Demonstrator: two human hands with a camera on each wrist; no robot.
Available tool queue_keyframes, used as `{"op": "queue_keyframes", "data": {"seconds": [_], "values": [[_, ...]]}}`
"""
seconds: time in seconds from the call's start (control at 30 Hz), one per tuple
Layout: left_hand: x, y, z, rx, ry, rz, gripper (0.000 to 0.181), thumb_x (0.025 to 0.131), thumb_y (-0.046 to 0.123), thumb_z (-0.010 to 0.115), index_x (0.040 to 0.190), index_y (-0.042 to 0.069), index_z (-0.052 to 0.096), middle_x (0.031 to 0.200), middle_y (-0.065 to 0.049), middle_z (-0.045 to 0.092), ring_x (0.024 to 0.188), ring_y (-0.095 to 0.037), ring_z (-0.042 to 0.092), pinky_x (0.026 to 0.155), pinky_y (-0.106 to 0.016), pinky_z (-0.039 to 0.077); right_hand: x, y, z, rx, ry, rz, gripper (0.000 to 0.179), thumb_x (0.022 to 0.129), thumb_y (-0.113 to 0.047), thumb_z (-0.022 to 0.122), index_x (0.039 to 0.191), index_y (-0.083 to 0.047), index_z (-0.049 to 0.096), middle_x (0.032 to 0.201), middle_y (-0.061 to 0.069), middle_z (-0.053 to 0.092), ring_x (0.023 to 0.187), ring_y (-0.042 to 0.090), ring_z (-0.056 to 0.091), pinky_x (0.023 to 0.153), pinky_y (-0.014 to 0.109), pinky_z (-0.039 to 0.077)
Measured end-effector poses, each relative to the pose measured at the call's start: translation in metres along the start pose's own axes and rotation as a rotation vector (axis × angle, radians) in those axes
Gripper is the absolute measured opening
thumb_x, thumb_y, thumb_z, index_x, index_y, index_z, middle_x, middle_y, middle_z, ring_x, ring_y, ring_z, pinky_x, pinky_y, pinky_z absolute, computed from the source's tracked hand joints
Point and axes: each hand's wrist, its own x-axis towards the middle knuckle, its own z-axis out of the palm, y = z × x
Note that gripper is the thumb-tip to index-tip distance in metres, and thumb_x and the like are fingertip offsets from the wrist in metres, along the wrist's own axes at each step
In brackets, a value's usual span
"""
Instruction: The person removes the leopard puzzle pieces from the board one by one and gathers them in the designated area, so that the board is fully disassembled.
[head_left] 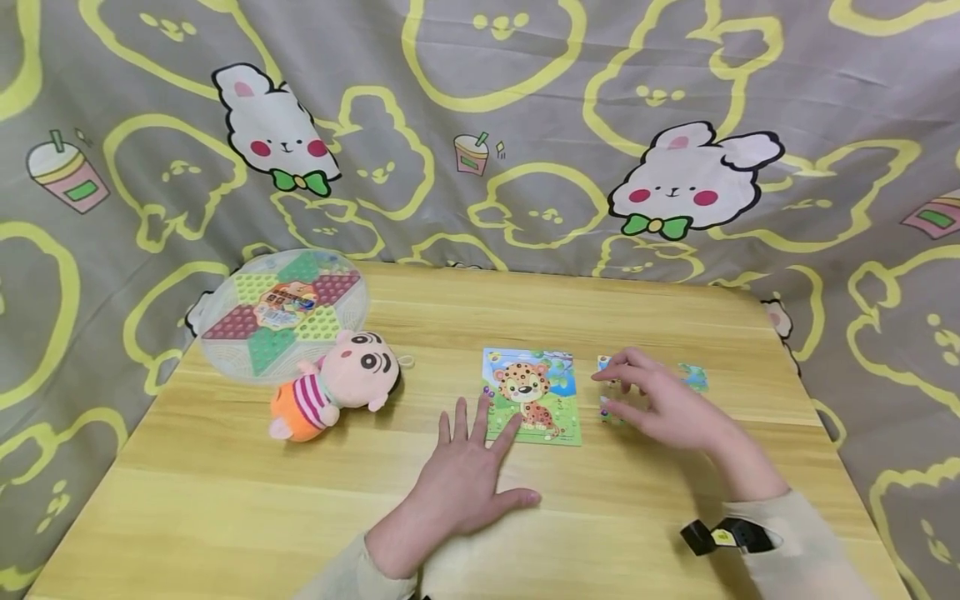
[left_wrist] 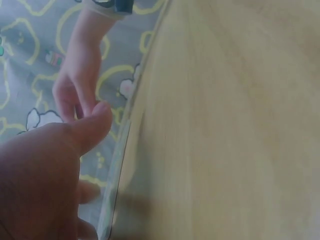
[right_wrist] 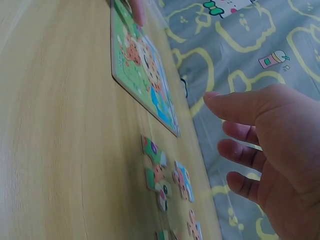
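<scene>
A leopard puzzle board point(head_left: 564, 417) lies flat mid-table, a spotted leopard on grass printed across it. My left hand point(head_left: 465, 483) is spread with straight fingers at the board's lower left, its index fingertip on the board's lower part. To the right of the board, my right hand point(head_left: 660, 404) hovers over loose puzzle pieces point(head_left: 692, 377), thumb and fingers apart and loosely bent. Below that hand, the right wrist view shows several jigsaw pieces point(right_wrist: 183, 181) lying on the wood, with nothing between thumb and fingers. From the head, the right hand partly hides the pieces.
A plush doll point(head_left: 337, 387) in orange trousers and a striped top lies left of the board. Behind it, a round Chinese checkers board point(head_left: 247, 287) reaches the table's back left. A patterned grey curtain point(head_left: 525, 125) hangs along the table's point(head_left: 225, 508) back edge.
</scene>
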Motion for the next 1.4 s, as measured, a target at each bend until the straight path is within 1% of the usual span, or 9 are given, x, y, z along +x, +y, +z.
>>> {"op": "queue_keyframes", "data": {"seconds": [0.2,0.4,0.57,0.73,0.83,0.9,1.07,1.2,1.4], "values": [[-0.002,-0.001,0.001,-0.036,-0.01,-0.009,0.103,0.09,0.088,0.046,0.17,0.025,0.028,0.17,-0.033,0.012,0.152,-0.06,0.015,0.119,-0.073,0.024,0.008,-0.004,0.005,0.008,-0.042,0.009,0.033,0.099,-0.017,0.078,0.131,-0.007,0.072,0.123,0.003,0.059,0.094,0.02,0.063,0.075,0.037,0.056],[-0.001,-0.002,0.0,-0.045,-0.02,-0.014,0.104,0.089,0.088,0.049,0.168,0.022,0.034,0.17,-0.032,0.015,0.152,-0.059,0.017,0.118,-0.071,0.028,0.021,-0.011,0.013,0.04,-0.075,-0.011,0.035,0.099,-0.016,0.077,0.132,-0.007,0.071,0.122,0.006,0.061,0.094,0.023,0.062,0.075,0.038,0.056],[0.001,-0.003,-0.001,-0.045,-0.029,-0.013,0.103,0.087,0.089,0.051,0.168,0.027,0.033,0.169,-0.034,0.016,0.151,-0.061,0.018,0.117,-0.072,0.029,0.037,-0.02,0.025,0.057,-0.125,-0.013,0.035,0.101,-0.019,0.075,0.135,-0.009,0.07,0.125,0.004,0.06,0.098,0.021,0.062,0.082,0.039,0.056],[0.001,-0.004,-0.002,-0.041,-0.051,0.0,0.1,0.085,0.089,0.054,0.168,0.037,0.032,0.168,-0.036,0.014,0.151,-0.062,0.016,0.117,-0.074,0.027,0.055,-0.032,0.038,0.065,-0.181,-0.027,0.035,0.102,-0.021,0.075,0.135,-0.01,0.071,0.128,0.002,0.059,0.106,0.023,0.063,0.091,0.044,0.056],[0.001,-0.004,-0.003,-0.017,-0.06,0.013,0.098,0.084,0.089,0.057,0.167,0.042,0.032,0.167,-0.038,0.013,0.15,-0.063,0.016,0.115,-0.075,0.029,0.065,-0.037,0.046,0.062,-0.212,-0.042,0.035,0.102,-0.023,0.074,0.134,-0.01,0.071,0.128,0.001,0.06,0.112,0.022,0.063,0.096,0.044,0.056],[0.002,-0.005,-0.002,0.003,-0.058,0.019,0.099,0.083,0.088,0.059,0.167,0.042,0.032,0.167,-0.038,0.014,0.149,-0.063,0.018,0.115,-0.074,0.031,0.071,-0.039,0.051,0.064,-0.229,-0.056,0.033,0.102,-0.023,0.074,0.133,-0.01,0.071,0.127,0.002,0.062,0.114,0.021,0.063,0.098,0.044,0.055],[0.003,-0.005,-0.002,0.036,-0.056,0.021,0.101,0.083,0.088,0.06,0.168,0.042,0.03,0.166,-0.038,0.016,0.149,-0.063,0.02,0.114,-0.074,0.034,0.082,-0.04,0.064,0.058,-0.255,-0.096,0.032,0.102,-0.02,0.075,0.13,-0.007,0.071,0.123,0.003,0.063,0.108,0.019,0.063,0.094,0.041,0.055],[0.003,-0.004,-0.002,0.043,-0.059,0.022,0.102,0.083,0.088,0.059,0.168,0.04,0.028,0.166,-0.038,0.017,0.149,-0.063,0.021,0.113,-0.074,0.034,0.087,-0.042,0.072,0.014,-0.25,-0.123,0.033,0.101,-0.021,0.076,0.129,-0.006,0.072,0.119,0.002,0.064,0.101,0.018,0.062,0.09,0.038,0.055],[0.005,-0.003,-0.001,0.051,-0.069,0.018,0.104,0.082,0.089,0.06,0.168,0.038,0.03,0.166,-0.038,0.015,0.149,-0.063,0.02,0.113,-0.076,0.033,0.09,-0.047,0.078,-0.009,-0.247,-0.087,0.039,0.098,-0.027,0.08,0.129,-0.004,0.072,0.114,0.002,0.065,0.097,0.017,0.061,0.089,0.037,0.055]]}}
